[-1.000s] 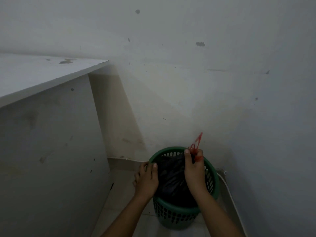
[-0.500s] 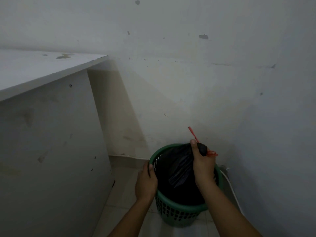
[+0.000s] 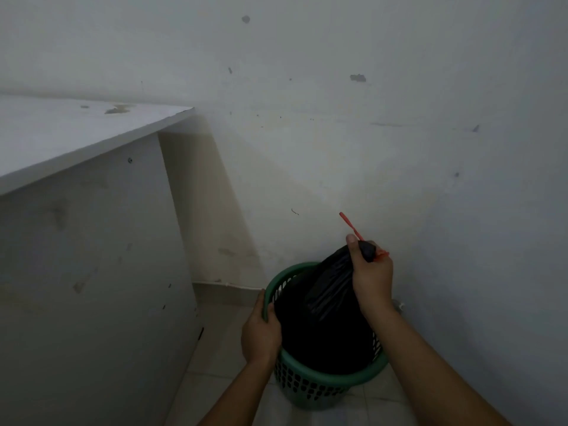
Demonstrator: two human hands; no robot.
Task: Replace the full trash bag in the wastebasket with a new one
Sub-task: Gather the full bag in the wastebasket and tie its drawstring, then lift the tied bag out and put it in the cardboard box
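A green perforated wastebasket stands on the tiled floor in the corner. A full black trash bag fills it, its gathered neck raised above the rim. My right hand is shut on that neck, and a red drawstring sticks up from my fist. My left hand grips the basket's left rim, thumb inside. The bag's lower part is hidden within the basket.
A white desk or counter with a side panel stands close on the left. White walls meet behind and to the right of the basket. A white cable runs along the skirting; a narrow strip of floor lies between panel and basket.
My right hand has lifted the bag's neck up out of the basket, pulling the bag taut. My left hand has shifted onto the basket's rim and holds it down.
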